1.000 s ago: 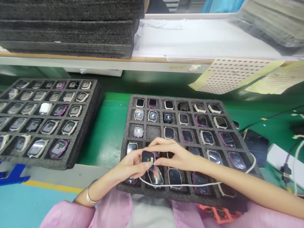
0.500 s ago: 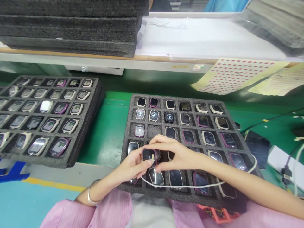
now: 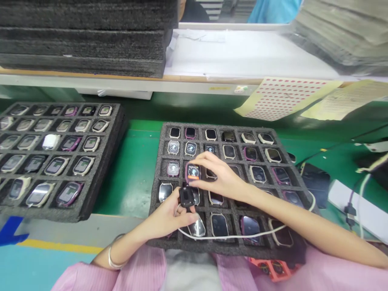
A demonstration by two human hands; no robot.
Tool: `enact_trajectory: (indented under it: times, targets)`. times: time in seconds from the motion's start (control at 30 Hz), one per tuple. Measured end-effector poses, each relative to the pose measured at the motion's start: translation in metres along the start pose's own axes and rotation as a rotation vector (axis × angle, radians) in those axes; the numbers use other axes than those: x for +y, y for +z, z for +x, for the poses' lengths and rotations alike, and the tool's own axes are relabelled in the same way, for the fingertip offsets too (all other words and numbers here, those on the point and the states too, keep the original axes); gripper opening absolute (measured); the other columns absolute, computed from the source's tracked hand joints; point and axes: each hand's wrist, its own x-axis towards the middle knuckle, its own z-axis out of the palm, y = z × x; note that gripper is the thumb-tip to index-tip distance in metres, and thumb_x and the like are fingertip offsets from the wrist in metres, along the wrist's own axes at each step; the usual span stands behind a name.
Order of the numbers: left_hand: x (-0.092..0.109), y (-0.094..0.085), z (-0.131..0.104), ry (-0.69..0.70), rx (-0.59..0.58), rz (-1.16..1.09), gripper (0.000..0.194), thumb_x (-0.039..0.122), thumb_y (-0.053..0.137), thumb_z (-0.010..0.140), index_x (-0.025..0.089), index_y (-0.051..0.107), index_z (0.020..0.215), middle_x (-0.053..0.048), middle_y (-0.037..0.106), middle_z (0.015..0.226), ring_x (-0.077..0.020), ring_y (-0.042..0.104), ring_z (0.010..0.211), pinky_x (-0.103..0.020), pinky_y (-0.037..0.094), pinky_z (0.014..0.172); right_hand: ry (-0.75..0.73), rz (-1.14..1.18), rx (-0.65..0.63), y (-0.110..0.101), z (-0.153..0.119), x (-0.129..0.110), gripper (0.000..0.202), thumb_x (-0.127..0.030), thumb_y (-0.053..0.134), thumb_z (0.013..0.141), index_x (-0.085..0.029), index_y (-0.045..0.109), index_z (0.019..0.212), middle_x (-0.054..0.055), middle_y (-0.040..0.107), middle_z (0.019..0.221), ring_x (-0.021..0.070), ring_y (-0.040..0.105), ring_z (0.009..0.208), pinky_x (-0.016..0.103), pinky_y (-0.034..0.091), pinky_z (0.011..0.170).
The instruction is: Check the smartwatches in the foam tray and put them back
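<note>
In my right hand [image 3: 215, 173] is a purple-rimmed smartwatch [image 3: 193, 171] with its screen lit, held between thumb and fingers at a slot in the third row of the near foam tray [image 3: 156, 178]. Just below it, my left hand [image 3: 172, 214] grips a small square black charger [image 3: 186, 197]. A white cable [image 3: 236, 237] runs from around that hand across the front of the tray. Several other watches sit in the slots, with white, purple or black rims. A few in the far left columns, such as this watch [image 3: 173, 147], have lit screens.
A second foam tray of watches [image 3: 87, 194] lies to the left. Stacked black foam [image 3: 81, 44] stands on the shelf above, with papers [image 3: 287, 97] hanging from its edge. A dark phone-like slab [image 3: 312, 184] and a white box [image 3: 354, 206] lie to the right.
The purple-rimmed watch has come apart from the black charger. My right hand has carried it up to the slot, and its screen is now lit. My left hand keeps the charger.
</note>
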Motion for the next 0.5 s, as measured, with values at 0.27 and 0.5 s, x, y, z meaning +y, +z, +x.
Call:
enact_trajectory:
  times: [0.27,0.5]
  targets:
    - [0.007,0.005,-0.003,-0.079,-0.002,0.062,0.032,0.032,0.064,0.085,0.020,0.048,0.110,-0.001,0.055,0.092,-0.0043,0.041,0.059,-0.017,0.031,0.049,0.072,-0.547,-0.172,-0.019,-0.008,0.011,0.042,-0.030,0.062,0.089,-0.010,0.055,0.124,0.017,0.060,0.109,0.0311,0.054,0.100,0.046,0.044,0.082]
    - [0.006,0.027,0.007,-0.127,0.093,0.075,0.046,0.049,0.070,0.076,0.022,0.051,0.109,-0.003,0.063,0.091,0.0007,0.032,0.038,-0.016,0.027,0.034,0.157,-0.653,-0.342,-0.031,-0.033,0.008,0.032,-0.037,0.066,0.086,-0.010,0.062,0.102,0.012,0.063,0.098,0.0278,0.059,0.092,0.040,0.048,0.077]
